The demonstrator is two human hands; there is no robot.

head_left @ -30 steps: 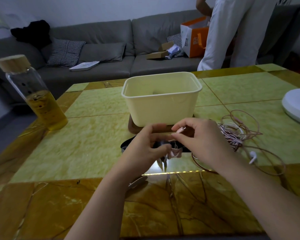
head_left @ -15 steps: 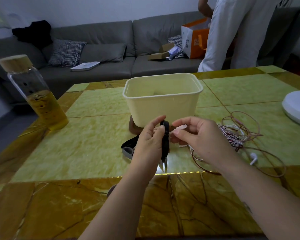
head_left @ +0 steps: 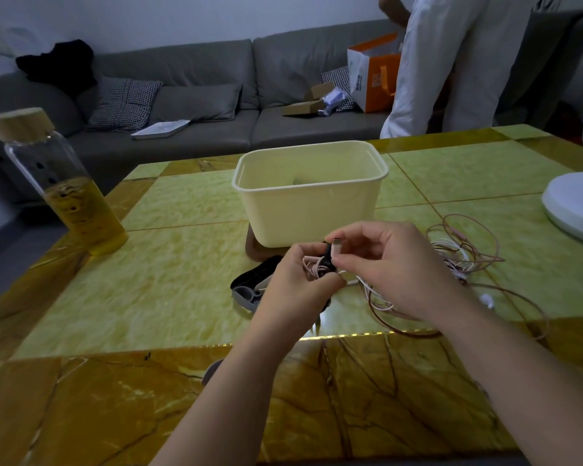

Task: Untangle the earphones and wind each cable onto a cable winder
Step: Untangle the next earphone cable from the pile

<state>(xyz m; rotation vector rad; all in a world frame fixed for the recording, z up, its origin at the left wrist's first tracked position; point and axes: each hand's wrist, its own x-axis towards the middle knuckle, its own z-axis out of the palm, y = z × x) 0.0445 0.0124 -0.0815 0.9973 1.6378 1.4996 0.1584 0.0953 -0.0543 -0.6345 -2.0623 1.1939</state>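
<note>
My left hand [head_left: 298, 284] grips a black cable winder [head_left: 328, 260] with loops of pale pink cable [head_left: 312, 269] wound on it. Just to its right, my right hand [head_left: 387, 264] pinches the white plug end [head_left: 336, 246] of that cable against the winder's top. A tangle of pink and white earphone cables [head_left: 458, 260] lies on the table to the right, with a white earbud [head_left: 487, 300] near its front. More winders, one black [head_left: 254, 275] and one grey [head_left: 246, 295], lie on the table left of my hands.
A cream plastic tub [head_left: 310, 193] stands on a wooden coaster behind my hands. A glass bottle [head_left: 61, 186] of yellow liquid is at the far left. A white fan base [head_left: 572, 206] sits at the right edge. Beyond the table, a person stands by a grey sofa.
My left hand has turned the winder and pink cable loops now show on it. My right hand has brought the plug end up against the winder's top.
</note>
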